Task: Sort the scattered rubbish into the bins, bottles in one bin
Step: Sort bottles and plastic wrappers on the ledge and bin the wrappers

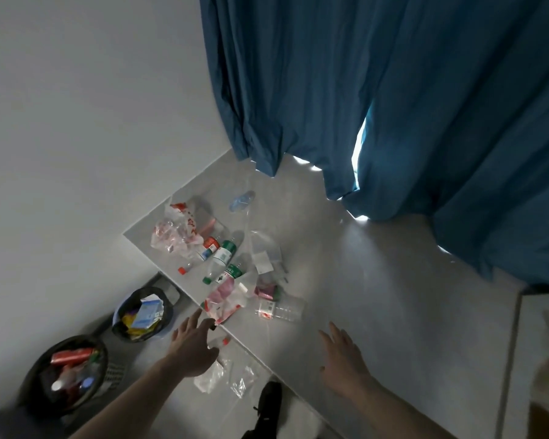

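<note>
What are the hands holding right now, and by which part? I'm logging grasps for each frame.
Nothing is held. The left hand and the right hand both reach out with fingers spread, short of the rubbish.

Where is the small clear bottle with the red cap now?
In the head view, the small clear bottle with the red cap lies on the lower floor, just right of the left hand, below the raised ledge.

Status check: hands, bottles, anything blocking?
Left hand and right hand open, each grip empty. Several bottles lie on the ledge among plastic bags. Near bin holds bottles. Nothing blocking.
</note>
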`<state>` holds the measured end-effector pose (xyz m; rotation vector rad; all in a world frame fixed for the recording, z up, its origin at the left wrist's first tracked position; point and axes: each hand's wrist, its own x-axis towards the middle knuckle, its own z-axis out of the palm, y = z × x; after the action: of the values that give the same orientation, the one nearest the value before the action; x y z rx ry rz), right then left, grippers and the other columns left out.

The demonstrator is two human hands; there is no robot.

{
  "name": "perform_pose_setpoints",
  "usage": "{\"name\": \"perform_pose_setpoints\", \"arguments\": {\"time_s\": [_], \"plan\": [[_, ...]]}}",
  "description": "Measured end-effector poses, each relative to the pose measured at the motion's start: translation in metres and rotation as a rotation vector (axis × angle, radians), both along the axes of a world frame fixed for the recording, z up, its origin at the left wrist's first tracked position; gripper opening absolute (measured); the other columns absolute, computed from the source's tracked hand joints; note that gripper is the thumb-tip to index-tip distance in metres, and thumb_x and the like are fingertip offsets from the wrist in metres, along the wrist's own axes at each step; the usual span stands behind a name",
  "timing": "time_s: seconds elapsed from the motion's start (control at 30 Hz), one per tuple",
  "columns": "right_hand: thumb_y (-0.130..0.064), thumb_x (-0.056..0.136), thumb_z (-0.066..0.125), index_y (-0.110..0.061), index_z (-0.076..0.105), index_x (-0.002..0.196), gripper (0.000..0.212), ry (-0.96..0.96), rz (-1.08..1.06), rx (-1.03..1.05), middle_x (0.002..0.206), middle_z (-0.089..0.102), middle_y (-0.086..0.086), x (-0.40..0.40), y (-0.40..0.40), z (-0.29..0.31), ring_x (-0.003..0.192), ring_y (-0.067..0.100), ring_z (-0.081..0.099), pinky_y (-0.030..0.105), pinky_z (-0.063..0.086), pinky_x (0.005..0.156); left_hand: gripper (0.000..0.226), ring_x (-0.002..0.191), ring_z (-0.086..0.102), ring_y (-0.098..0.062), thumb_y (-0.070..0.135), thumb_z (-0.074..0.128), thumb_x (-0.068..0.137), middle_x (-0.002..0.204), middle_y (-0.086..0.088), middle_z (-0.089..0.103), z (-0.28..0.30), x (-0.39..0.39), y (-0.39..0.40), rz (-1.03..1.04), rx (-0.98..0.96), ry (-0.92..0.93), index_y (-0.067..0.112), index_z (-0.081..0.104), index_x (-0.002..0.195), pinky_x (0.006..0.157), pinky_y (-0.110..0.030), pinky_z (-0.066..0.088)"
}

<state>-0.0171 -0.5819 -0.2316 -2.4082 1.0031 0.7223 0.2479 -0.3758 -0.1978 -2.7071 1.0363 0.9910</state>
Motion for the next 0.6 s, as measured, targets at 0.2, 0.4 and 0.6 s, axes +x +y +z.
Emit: {"name": "perform_pose_setpoints", "arguments": {"time_s": [0.2, 0.4, 0.6], "plan": [[-0.036, 0.094, 0.059, -0.025, 0.013, 0.159, 0.081, -0.009, -0.014, 0.016, 0.168, 0.001, 0.004, 0.076, -0.046, -0.048, 0.153, 0.031, 0.012, 0.044, 0.027, 0.121, 0.082, 0.154, 0.008, -0.034, 0.041, 0.065, 0.090, 0.169, -0.001, 0.001, -0.055, 0.057, -0.069, -0.035, -0.010, 0.024, 0.033, 0.020, 0.158, 0.120, -0.056, 0.022], [-0.044, 0.087, 0.070, -0.025, 0.018, 0.158, 0.090, -0.092, 0.002, 0.022, 0.166, 0.012, 0.006, 0.169, -0.085, -0.134, 0.152, 0.029, 0.017, 0.040, 0.030, 0.120, 0.102, 0.154, -0.010, -0.032, 0.037, 0.077, 0.081, 0.168, 0.001, -0.015, -0.160, 0.094, -0.121, -0.159, 0.022, 0.006, 0.037, 0.011, 0.158, 0.121, -0.063, 0.016], [-0.035, 0.075, 0.076, -0.026, 0.039, 0.148, 0.082, -0.090, 0.109, 0.029, 0.139, 0.049, 0.000, 0.198, -0.071, -0.240, 0.128, 0.025, 0.048, 0.040, 0.047, 0.102, 0.127, 0.148, -0.029, -0.037, 0.032, 0.084, 0.075, 0.160, -0.005, -0.033, -0.249, 0.102, -0.135, -0.352, 0.086, -0.024, 0.037, -0.013, 0.157, 0.115, -0.072, -0.007]]}}
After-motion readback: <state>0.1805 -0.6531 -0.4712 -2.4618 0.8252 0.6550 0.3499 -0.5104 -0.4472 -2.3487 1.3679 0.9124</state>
